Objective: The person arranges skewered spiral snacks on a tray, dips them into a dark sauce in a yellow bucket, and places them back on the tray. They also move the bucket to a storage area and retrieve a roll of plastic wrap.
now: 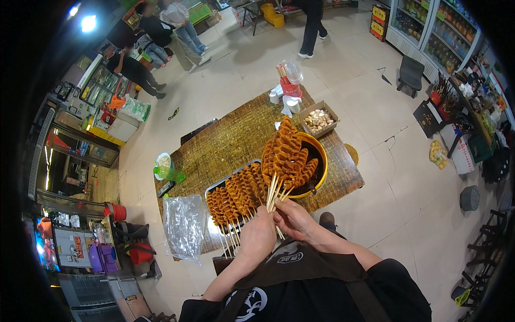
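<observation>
My left hand [259, 231] is closed around the wooden sticks of several brown, ruffled food skewers [286, 153]. Beside it, my right hand [295, 219] pinches the sticks of the same bunch with thumb and fingers. The food ends lie over a yellow bucket [324, 177] of dark liquid, covering much of its opening. Just left of the bucket, a metal tray [209, 190] carries rows of similar skewers, with sticks pointing towards me. A clear plastic bag [183, 225] lies at the table's near left corner, partly over its edge.
On the wooden table [225, 133] stand a cardboard box of garlic cloves [319, 120], a red chopstick holder [290, 89] and paper cups [293, 106]. A green bottle [171, 174] lies at the left. Several people are across the room; a low stool [410, 75] stands near glass-door fridges.
</observation>
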`<state>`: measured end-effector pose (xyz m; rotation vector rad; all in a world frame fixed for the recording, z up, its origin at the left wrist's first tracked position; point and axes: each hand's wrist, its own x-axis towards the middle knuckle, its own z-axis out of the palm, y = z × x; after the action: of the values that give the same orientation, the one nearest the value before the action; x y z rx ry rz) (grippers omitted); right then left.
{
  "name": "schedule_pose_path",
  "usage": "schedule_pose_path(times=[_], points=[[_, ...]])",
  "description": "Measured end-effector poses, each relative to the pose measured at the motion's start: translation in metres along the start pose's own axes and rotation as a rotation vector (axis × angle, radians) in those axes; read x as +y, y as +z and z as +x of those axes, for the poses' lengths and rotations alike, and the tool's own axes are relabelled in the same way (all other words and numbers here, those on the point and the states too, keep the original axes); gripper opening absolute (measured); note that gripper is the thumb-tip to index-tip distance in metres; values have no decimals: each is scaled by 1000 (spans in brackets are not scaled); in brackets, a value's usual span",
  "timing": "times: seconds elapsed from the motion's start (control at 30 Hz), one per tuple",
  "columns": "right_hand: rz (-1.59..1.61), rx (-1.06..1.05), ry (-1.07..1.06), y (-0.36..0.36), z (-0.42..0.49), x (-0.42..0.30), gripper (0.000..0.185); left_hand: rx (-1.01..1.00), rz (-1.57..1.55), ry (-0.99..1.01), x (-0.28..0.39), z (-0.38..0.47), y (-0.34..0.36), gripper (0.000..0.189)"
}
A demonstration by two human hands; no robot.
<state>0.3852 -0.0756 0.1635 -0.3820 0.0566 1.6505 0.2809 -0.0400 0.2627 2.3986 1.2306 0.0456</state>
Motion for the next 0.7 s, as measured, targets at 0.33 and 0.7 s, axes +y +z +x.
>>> schedule_pose_path(times=[0.33, 0.7], points=[[6, -4, 1, 4, -2, -1, 18, -3, 61, 14, 0, -1, 0, 17], [107, -61, 22, 2, -1, -1, 20, 70, 76, 106, 2, -4, 0, 16]])
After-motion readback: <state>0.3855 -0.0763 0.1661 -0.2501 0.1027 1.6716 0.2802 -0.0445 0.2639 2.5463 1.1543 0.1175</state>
